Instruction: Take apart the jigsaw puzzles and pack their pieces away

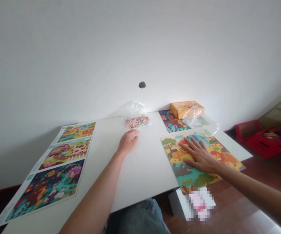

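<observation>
My right hand (pixel 198 154) lies flat with fingers spread on a colorful animal picture board (pixel 176 156), which shows a lion, an elephant and trees. The board sits at the right side of the white table (pixel 142 169), its near corner reaching past the front edge. My left hand (pixel 129 141) rests on the tabletop in the middle, loosely bent, thumb apart from the fingers, holding nothing. Just beyond it is a clear plastic bag (pixel 137 121) of small reddish pieces. A dark picture board (pixel 173 122) lies behind the animal one, partly covered.
A sheet with three printed pictures (pixel 66 151) lies along the table's left side. At the back right are an orange box (pixel 186 109) and a crumpled clear bag (pixel 198 120). A red crate (pixel 267 143) stands on the floor at right; a white box (pixel 180 204) is below the table.
</observation>
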Available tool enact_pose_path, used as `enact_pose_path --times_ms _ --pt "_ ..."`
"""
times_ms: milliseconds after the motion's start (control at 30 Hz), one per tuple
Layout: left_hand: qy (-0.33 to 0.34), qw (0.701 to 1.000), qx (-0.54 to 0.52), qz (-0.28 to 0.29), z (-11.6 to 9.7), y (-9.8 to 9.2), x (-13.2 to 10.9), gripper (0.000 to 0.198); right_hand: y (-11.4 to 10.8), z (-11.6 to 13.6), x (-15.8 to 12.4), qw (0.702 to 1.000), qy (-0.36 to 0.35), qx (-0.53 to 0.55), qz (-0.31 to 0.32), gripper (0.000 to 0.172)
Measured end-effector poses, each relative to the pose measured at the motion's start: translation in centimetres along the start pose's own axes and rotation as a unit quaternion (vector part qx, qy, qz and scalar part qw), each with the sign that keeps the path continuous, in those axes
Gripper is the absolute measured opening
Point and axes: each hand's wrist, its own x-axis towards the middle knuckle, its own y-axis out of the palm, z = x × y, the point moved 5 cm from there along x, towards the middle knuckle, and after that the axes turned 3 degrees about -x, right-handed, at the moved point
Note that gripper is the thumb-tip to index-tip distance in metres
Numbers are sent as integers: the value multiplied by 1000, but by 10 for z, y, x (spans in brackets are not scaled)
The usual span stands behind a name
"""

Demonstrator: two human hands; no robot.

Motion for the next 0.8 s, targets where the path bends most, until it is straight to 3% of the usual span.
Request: enact_pose_path --times_ms 333,567,700,800 --pt "-25 997 -62 -27 4 -2 2 30 -6 60 20 999 27 31 5 75" --pt "-29 989 -126 -74 4 -15 0 28 -9 124 51 997 16 74 10 81" --pt "42 982 -146 -112 -13 -37 -12 24 -5 156 72 996 53 74 -9 82" --pt "94 981 -149 -78 -25 -43 -19 22 -1 174 85 994 72 78 -33 83"
